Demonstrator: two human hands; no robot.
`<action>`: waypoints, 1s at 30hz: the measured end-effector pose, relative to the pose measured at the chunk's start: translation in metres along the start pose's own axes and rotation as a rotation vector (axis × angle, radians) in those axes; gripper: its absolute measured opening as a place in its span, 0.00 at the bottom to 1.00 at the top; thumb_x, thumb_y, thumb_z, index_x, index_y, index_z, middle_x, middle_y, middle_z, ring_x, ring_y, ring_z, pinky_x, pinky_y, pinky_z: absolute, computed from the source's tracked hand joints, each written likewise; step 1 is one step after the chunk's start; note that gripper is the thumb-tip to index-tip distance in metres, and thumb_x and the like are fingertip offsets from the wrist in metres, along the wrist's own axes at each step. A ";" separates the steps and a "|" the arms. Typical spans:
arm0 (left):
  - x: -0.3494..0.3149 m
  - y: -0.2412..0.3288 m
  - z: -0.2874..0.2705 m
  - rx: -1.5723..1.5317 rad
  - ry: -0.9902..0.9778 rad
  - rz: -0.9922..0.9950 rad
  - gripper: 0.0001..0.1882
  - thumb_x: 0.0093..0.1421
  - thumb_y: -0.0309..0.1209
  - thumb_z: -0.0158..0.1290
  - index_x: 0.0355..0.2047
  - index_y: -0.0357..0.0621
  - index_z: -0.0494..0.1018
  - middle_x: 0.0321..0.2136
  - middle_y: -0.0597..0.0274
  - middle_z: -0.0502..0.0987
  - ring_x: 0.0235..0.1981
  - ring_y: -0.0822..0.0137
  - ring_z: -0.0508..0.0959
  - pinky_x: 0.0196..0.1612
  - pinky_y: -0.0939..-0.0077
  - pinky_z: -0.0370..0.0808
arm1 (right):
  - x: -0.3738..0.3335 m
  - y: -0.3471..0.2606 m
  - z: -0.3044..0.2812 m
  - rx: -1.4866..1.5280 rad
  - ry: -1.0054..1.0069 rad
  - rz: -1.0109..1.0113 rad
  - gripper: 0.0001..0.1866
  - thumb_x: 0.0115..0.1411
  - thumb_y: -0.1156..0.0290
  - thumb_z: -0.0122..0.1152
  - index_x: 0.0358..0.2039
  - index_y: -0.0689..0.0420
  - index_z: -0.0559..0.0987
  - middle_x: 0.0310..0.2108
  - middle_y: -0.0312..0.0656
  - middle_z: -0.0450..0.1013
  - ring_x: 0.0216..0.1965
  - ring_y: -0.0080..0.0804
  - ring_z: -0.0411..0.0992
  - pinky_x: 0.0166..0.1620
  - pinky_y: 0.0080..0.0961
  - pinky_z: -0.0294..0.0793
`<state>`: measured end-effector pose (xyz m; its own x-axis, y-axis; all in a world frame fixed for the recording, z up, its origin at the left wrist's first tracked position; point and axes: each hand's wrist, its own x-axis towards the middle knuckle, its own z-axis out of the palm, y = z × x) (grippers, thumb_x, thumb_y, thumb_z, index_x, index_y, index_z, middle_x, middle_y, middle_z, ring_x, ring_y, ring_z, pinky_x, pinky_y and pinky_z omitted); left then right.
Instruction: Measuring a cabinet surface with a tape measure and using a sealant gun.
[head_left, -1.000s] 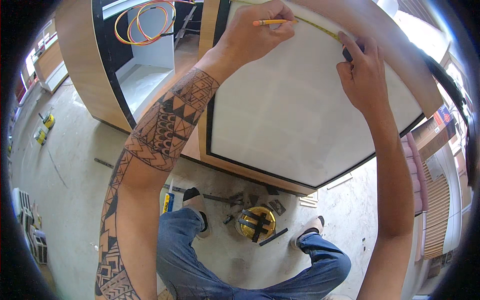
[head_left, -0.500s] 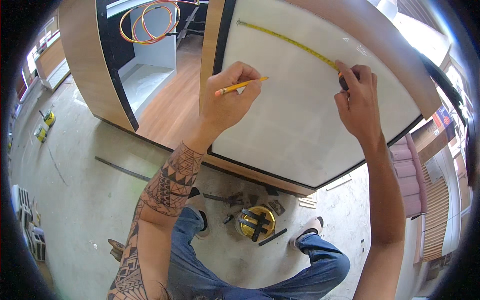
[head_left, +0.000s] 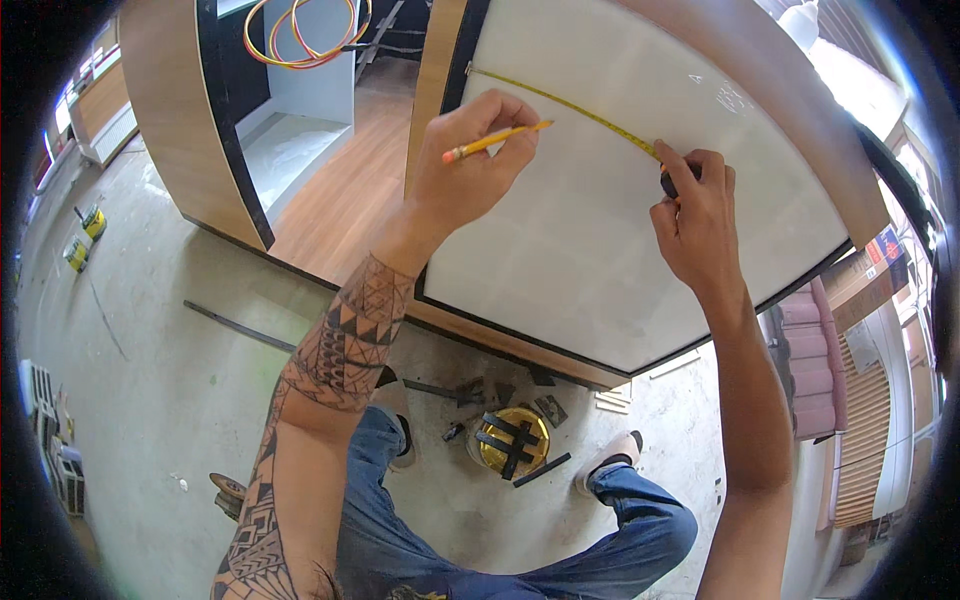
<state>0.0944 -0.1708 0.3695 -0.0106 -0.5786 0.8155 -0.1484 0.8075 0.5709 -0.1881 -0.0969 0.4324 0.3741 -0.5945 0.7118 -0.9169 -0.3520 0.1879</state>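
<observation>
A yellow pencil (head_left: pixel 490 143) is gripped in my left hand (head_left: pixel 468 165), its tip pointing right over the white panel (head_left: pixel 590 260) and its eraser end toward the left. My right hand (head_left: pixel 702 215) is closed round the dark case of a tape measure (head_left: pixel 570 105). The yellow blade runs left from that hand across the upper part of the panel, and its end lies at the panel's black left edging. Fingers hide most of the case. Small pencil-like marks (head_left: pixel 733 98) show near the panel's upper right.
Left of the panel is an open wooden cabinet (head_left: pixel 165 110) with coiled red and yellow wires (head_left: pixel 300 35). On the floor between my feet sits a gold-topped tin (head_left: pixel 515 442) with black strips on it. Pink padded upholstery (head_left: pixel 810 360) stands at the right.
My right hand has moved left and slightly down with the tape measure, and the blade's end has shifted to the panel's left edge. My left hand with the pencil has moved up and right.
</observation>
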 end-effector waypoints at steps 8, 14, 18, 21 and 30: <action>0.031 -0.008 0.008 0.077 -0.105 0.298 0.08 0.65 0.31 0.65 0.42 0.44 0.82 0.35 0.63 0.87 0.35 0.72 0.86 0.39 0.76 0.82 | 0.001 0.003 0.007 -0.007 0.007 -0.014 0.31 0.56 0.79 0.60 0.63 0.59 0.81 0.48 0.53 0.71 0.50 0.54 0.69 0.55 0.50 0.75; 0.039 -0.019 0.016 0.123 -0.142 0.404 0.07 0.65 0.31 0.65 0.41 0.45 0.81 0.35 0.64 0.88 0.34 0.72 0.86 0.38 0.77 0.82 | 0.000 0.007 0.009 -0.047 0.019 -0.035 0.31 0.56 0.78 0.60 0.63 0.59 0.81 0.46 0.52 0.71 0.48 0.53 0.70 0.55 0.49 0.75; 0.037 -0.025 0.021 0.104 -0.170 0.405 0.07 0.66 0.31 0.64 0.42 0.44 0.81 0.36 0.63 0.88 0.35 0.72 0.86 0.39 0.77 0.83 | -0.001 0.007 0.012 -0.049 0.048 -0.041 0.31 0.55 0.78 0.62 0.63 0.57 0.82 0.46 0.50 0.72 0.47 0.51 0.70 0.55 0.48 0.75; 0.036 -0.027 0.025 0.091 -0.183 0.376 0.08 0.66 0.31 0.65 0.43 0.43 0.81 0.36 0.63 0.87 0.34 0.72 0.86 0.39 0.77 0.83 | -0.002 0.008 0.012 -0.058 0.058 -0.054 0.31 0.55 0.78 0.62 0.62 0.55 0.82 0.45 0.49 0.72 0.47 0.51 0.70 0.54 0.48 0.76; 0.036 -0.028 0.029 0.056 -0.145 0.392 0.08 0.67 0.29 0.64 0.44 0.41 0.81 0.35 0.63 0.86 0.33 0.75 0.85 0.39 0.79 0.83 | -0.002 0.008 0.013 -0.037 0.061 -0.045 0.31 0.55 0.78 0.61 0.62 0.56 0.82 0.45 0.50 0.71 0.47 0.52 0.70 0.54 0.49 0.76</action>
<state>0.0698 -0.2178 0.3799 -0.2150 -0.2424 0.9461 -0.1590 0.9645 0.2110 -0.1945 -0.1078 0.4243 0.4070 -0.5333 0.7415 -0.9043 -0.3500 0.2446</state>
